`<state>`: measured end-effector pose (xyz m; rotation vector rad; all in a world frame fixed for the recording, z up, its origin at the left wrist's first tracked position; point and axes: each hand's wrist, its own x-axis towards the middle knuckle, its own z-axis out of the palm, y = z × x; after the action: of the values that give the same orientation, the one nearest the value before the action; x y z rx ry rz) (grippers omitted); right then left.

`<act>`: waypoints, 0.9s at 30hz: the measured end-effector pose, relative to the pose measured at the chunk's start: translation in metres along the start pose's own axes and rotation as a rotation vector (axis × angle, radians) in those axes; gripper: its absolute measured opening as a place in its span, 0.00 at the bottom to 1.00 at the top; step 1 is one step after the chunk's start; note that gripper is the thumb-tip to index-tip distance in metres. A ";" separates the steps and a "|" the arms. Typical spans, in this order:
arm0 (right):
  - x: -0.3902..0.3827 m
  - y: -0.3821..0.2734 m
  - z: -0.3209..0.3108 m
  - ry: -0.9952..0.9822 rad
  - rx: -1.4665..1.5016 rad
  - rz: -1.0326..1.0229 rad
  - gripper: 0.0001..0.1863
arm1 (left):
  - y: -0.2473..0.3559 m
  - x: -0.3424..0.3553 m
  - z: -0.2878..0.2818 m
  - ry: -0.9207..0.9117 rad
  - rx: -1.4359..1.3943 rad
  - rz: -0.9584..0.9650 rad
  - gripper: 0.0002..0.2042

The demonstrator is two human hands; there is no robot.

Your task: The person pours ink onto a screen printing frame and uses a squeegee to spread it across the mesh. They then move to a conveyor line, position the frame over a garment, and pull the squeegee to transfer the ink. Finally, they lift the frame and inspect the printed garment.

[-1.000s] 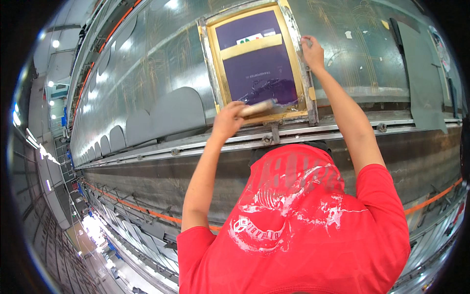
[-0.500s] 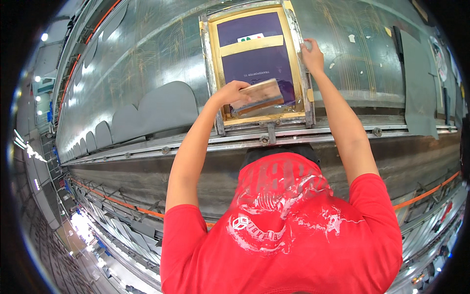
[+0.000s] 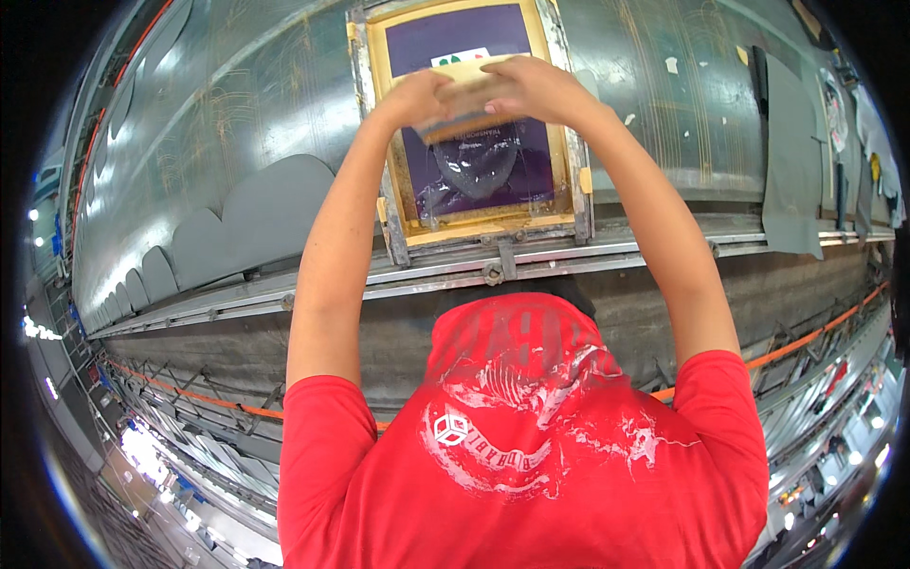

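Spreading all around is a big room [image 3: 71, 460], with bright lights [image 3: 142, 453] at eight o'clock. Across the top runs a long, shiny, grey-green table [image 3: 284, 104], scratchy at one o'clock, with a metal rail [image 3: 417, 275] along its near side. Flat grey shapes [image 3: 270, 194] sit at ten o'clock, and a grey sheet [image 3: 794, 161] hangs over the edge at two. At twelve o'clock is a frame [image 3: 485, 228] with a purple inside [image 3: 526, 180]. Over it, a blurry block [image 3: 464, 101] is pinched by the left hand [image 3: 410, 100] and right hand [image 3: 536, 89], fingers tight on both ends. Little scraps [image 3: 672, 65] dot the table between one and two.
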<state>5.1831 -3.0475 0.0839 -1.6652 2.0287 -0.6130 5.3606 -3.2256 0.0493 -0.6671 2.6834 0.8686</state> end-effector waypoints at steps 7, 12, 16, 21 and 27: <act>-0.036 0.027 0.073 0.052 -0.208 -0.123 0.26 | 0.025 -0.055 0.101 0.625 0.170 0.056 0.22; -0.139 -0.008 0.111 0.151 -0.039 -0.103 0.25 | 0.061 -0.143 0.155 0.517 0.184 -0.015 0.23; -0.146 -0.025 0.096 0.072 0.002 -0.093 0.24 | 0.064 -0.154 0.137 0.478 0.145 0.022 0.24; -0.062 0.002 0.059 0.207 -0.050 -0.205 0.19 | 0.034 -0.085 0.064 0.395 0.021 0.036 0.21; -0.016 0.034 0.057 0.191 -0.039 -0.099 0.22 | 0.012 -0.029 0.052 0.482 0.080 0.008 0.20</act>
<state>5.1933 -3.0290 0.0187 -1.7994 2.1105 -0.7990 5.3844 -3.1752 0.0246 -0.9504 3.1209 0.6621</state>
